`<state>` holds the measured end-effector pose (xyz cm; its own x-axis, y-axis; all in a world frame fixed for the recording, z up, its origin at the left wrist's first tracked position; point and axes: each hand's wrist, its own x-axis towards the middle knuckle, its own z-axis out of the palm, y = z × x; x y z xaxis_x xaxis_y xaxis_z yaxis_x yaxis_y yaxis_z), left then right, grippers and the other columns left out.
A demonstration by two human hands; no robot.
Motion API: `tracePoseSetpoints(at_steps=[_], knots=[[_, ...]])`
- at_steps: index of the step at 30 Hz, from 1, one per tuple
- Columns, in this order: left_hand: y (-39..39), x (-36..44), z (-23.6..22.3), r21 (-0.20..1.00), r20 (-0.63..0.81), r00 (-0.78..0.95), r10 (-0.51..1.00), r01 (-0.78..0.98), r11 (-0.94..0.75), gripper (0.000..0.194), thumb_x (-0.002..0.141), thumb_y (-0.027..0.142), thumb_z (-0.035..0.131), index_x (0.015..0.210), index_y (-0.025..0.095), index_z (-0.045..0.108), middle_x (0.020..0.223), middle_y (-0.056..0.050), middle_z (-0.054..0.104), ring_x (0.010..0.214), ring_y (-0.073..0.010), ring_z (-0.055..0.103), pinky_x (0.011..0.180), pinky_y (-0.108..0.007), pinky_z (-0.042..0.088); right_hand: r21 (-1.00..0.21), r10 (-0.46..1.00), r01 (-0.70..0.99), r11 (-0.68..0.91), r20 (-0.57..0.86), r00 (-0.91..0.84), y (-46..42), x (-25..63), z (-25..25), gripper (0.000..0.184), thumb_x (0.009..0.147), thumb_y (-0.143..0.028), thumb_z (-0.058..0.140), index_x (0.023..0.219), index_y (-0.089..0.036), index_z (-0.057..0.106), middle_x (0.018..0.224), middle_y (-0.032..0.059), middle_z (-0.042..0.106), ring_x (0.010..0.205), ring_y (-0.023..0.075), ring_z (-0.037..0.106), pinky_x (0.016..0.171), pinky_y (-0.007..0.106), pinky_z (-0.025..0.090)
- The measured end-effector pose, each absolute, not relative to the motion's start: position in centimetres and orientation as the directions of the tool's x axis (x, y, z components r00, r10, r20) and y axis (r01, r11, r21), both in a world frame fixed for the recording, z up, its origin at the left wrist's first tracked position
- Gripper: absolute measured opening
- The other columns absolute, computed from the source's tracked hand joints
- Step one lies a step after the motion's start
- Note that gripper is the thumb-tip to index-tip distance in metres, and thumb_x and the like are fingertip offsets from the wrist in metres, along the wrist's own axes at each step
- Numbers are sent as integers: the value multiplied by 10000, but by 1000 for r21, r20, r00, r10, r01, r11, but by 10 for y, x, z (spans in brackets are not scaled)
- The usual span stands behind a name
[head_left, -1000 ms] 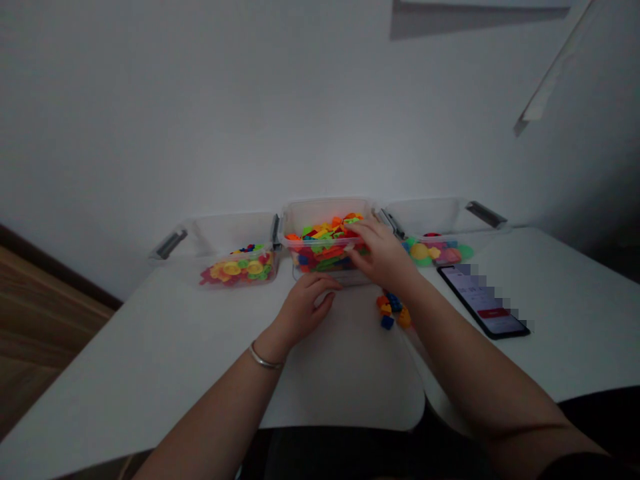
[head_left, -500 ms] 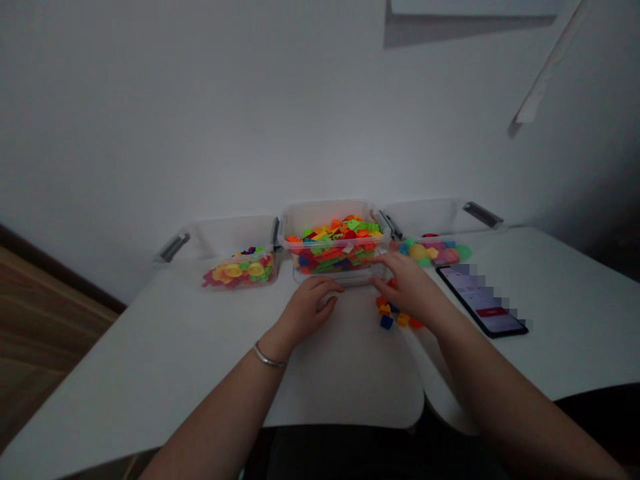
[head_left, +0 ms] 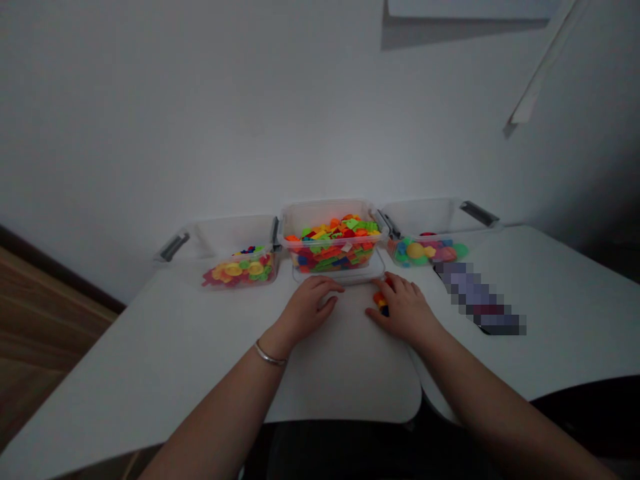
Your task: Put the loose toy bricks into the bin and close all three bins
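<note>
My left hand (head_left: 307,308) rests on the white table (head_left: 165,340) just in front of the middle clear plastic box (head_left: 330,217), with its fingers lightly curled and nothing in them. A silver bangle (head_left: 271,355) circles that wrist. My right hand (head_left: 404,309) lies palm down with its fingers spread over a small heap of plastic bricks (head_left: 381,300). Red, orange and dark bricks show beside its fingers, and the rest are hidden under the hand. The middle box is full of bright flat plastic pieces.
A clear box (head_left: 267,270) of red, yellow and green pieces stands left of the middle box. Another (head_left: 395,252), holding rounded coloured pieces, stands to its right. A phone (head_left: 477,298), blurred out, lies on the table at right. Wooden floor shows left of the table.
My right hand has moved down and left over the bricks, which now sit closer together and mostly hidden. The view has tilted slightly. My left hand has barely moved.
</note>
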<state>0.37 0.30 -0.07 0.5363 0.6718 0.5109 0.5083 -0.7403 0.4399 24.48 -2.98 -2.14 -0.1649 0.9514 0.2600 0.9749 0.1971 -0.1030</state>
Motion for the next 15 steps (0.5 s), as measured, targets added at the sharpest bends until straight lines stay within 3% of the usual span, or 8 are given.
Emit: tracePoseSetpoints(at_steps=[4, 8, 15], knots=[[2, 4, 3, 437, 494, 548, 675, 515, -737, 214, 856, 141, 557, 1035, 202, 658, 1050, -86, 671, 1029, -219, 622, 930, -402, 513, -141, 952, 972, 187, 272, -143, -24, 247, -19, 484, 867, -417, 558, 1274, -157, 584, 1269, 174, 588, 1128, 334, 548, 906, 466, 446], [1, 4, 3, 431, 506, 551, 664, 505, -748, 211, 856, 142, 552, 1028, 195, 662, 1037, -88, 673, 1009, -217, 624, 917, -399, 518, -130, 943, 970, 204, 292, -160, -17, 250, -20, 337, 908, -343, 501, 1158, -168, 645, 1082, 135, 649, 1002, 294, 566, 850, 406, 454], [-1, 4, 4, 422, 496, 578, 648, 491, -762, 206, 860, 146, 555, 1024, 202, 666, 1042, -89, 680, 1019, -219, 617, 914, -400, 518, -191, 923, 953, 237, 349, -160, -6, 257, -23, 254, 880, -332, 536, 1026, -184, 681, 1002, 117, 653, 945, 280, 559, 826, 400, 462]])
